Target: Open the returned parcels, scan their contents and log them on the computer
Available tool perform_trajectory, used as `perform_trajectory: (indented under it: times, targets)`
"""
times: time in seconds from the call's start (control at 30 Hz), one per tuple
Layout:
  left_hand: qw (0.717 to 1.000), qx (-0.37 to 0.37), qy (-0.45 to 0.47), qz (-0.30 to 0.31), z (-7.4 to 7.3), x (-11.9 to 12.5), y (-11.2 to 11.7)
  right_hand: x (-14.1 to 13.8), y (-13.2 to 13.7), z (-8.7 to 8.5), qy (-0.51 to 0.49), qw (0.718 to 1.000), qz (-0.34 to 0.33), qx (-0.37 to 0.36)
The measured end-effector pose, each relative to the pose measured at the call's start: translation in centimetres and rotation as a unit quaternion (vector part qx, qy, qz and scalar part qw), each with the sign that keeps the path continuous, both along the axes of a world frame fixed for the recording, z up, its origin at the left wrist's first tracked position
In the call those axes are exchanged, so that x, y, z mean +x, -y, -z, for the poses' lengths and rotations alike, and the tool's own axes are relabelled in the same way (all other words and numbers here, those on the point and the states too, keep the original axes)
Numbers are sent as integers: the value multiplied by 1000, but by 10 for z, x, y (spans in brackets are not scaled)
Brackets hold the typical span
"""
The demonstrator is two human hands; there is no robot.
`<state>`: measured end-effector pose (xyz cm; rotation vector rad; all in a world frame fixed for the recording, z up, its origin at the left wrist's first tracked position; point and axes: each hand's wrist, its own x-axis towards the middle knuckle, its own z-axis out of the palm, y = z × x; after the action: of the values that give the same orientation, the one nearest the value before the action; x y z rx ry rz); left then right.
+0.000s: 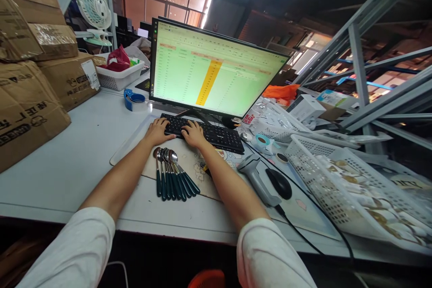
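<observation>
Both of my hands rest on a black keyboard [219, 137] below a monitor [182, 67] that displays a spreadsheet with one yellow column. My left hand [158, 131] lies over the keyboard's left end, its fingers spread on the keys. Just right of it, my right hand [193, 133] touches the keys near the middle, fingers apart as well. Neither hand holds anything. Between my forearms, several spoons [175, 180] with dark green handles lie fanned out on the desk mat, bowls toward the keyboard.
Right of my arm lie a grey barcode scanner [258, 180] and a black mouse [278, 183], with cables alongside. A white basket [317, 189] of wrapped items stands at the right edge. Cardboard boxes [27, 108], a blue tape dispenser [135, 100] and a fan [93, 6] are on the left.
</observation>
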<state>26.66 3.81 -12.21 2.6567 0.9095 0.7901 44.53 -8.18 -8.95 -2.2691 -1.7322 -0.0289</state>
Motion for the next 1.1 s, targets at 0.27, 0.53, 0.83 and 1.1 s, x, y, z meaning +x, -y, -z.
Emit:
perform_trajectory:
  times: [0.27,0.53,0.83,1.1]
  targets:
    - [1000,-16,-17,11,0,0,-2,45,22,-6,4,995,75,64]
    - [999,-22,-36,10,2,1,-2,59,41,4,17,997,67,40]
    - [999,-25,-27,9,3,0,-3,40,38,8,24,998,62,13]
    - [1000,-18,-21,9,4,1,-3,7,25,4,36,999,-21,12]
